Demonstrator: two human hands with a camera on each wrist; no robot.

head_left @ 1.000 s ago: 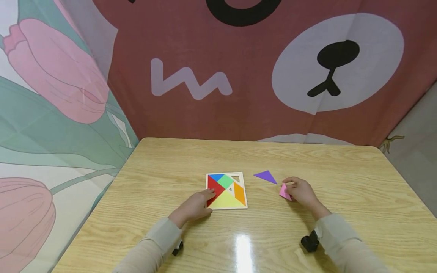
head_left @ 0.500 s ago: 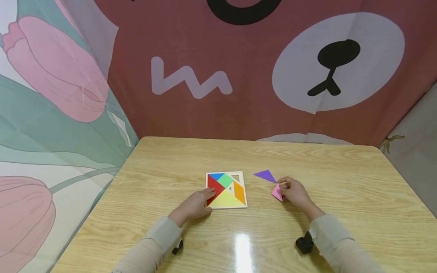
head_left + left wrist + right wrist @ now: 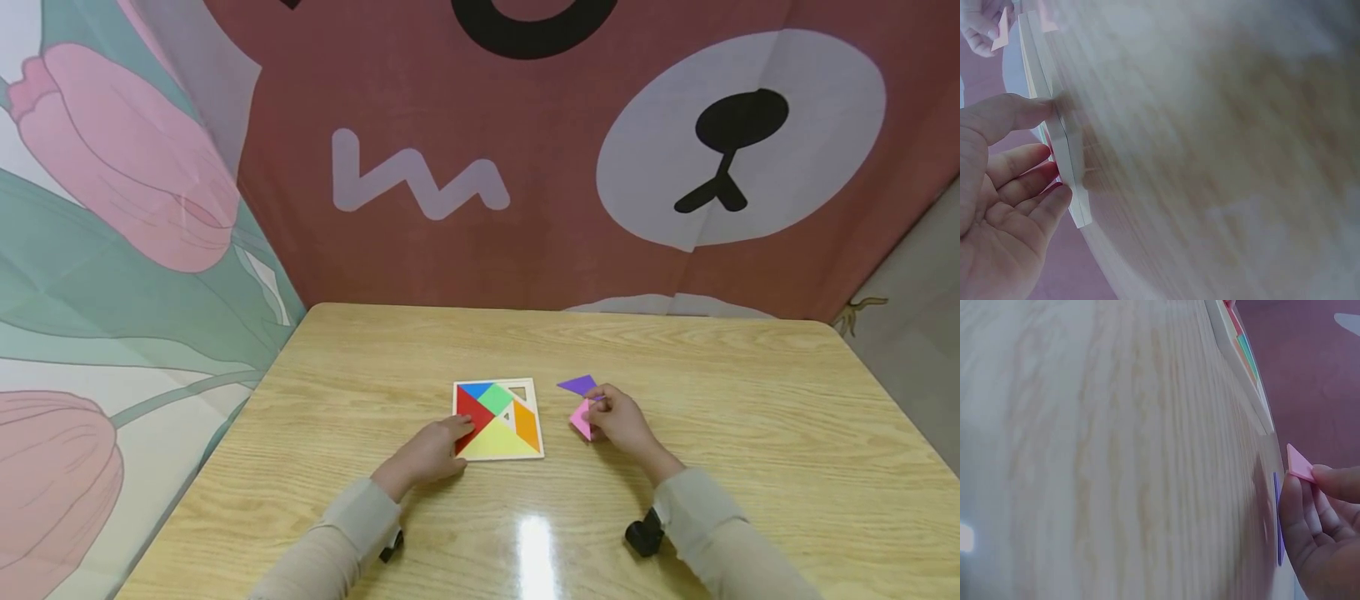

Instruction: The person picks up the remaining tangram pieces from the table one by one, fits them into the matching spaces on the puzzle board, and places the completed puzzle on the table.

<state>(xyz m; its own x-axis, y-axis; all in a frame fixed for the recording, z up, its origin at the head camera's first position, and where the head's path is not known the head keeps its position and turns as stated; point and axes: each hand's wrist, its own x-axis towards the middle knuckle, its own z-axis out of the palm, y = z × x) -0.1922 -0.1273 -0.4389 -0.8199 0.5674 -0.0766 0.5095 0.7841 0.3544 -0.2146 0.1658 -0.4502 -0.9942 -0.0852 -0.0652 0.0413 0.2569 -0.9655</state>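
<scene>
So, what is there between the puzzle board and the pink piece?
The head view shows only bare table between the board and the pink piece; the purple triangle lies farther back.

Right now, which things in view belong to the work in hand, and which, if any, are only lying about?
Seem to belong:
Puzzle board, its corner held by the left hand
Five pieces set in it
Pink triangle, pinched by the right hand
Purple triangle on the table

Just around it:
Black wrist devices
Bear-face cloth
Flower-print cloth
</scene>
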